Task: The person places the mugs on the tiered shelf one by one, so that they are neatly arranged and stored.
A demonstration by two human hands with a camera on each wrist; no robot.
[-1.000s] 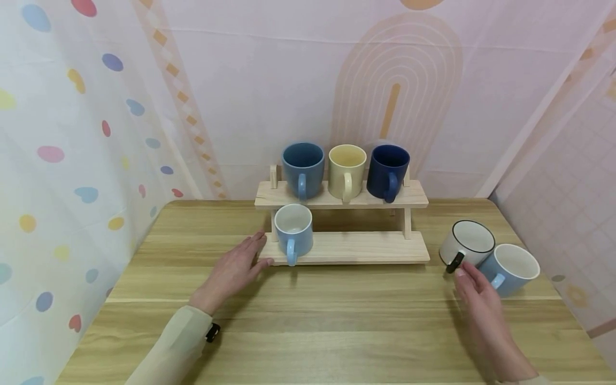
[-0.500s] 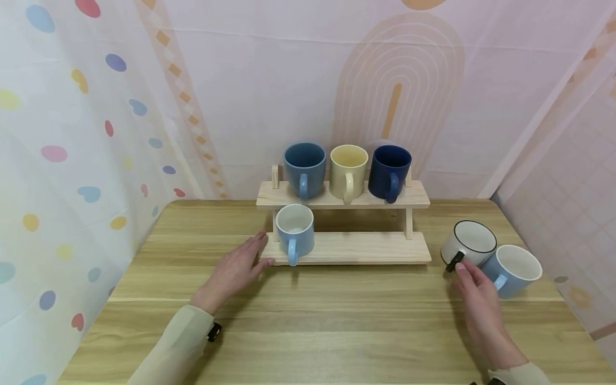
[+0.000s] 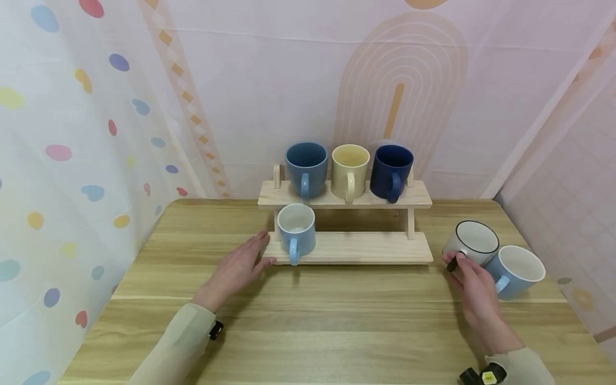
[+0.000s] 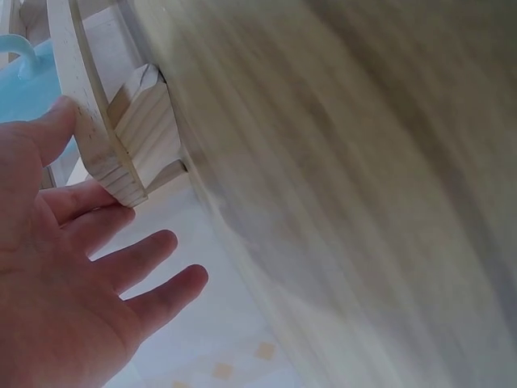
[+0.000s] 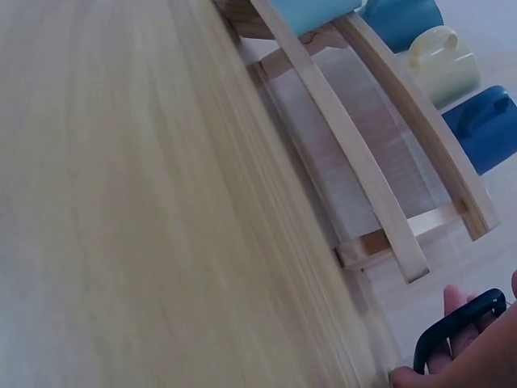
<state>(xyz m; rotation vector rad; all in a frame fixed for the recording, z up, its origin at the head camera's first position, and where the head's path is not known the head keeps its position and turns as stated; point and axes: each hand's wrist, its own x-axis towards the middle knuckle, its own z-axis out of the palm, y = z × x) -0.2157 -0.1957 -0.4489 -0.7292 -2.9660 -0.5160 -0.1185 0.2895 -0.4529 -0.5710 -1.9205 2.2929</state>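
Observation:
At the right of the head view my right hand grips the black handle of a white mug with a dark rim. Its thumb and fingers lie on both sides of the handle. A light blue mug with a white inside stands close beside that mug. My left hand holds the left end of a two-tier wooden shelf. In the left wrist view its thumb presses one side of the board's end, the index and middle fingers touch the other, and the remaining fingers spread out.
On the upper tier stand a blue mug, a pale yellow mug and a navy mug. Another light blue mug sits at the lower tier's left. A patterned curtain hangs behind the wooden table.
My right hand's fingers have moved in around the white mug's black handle and now show on its far side too. The left hand stays at the shelf's end.

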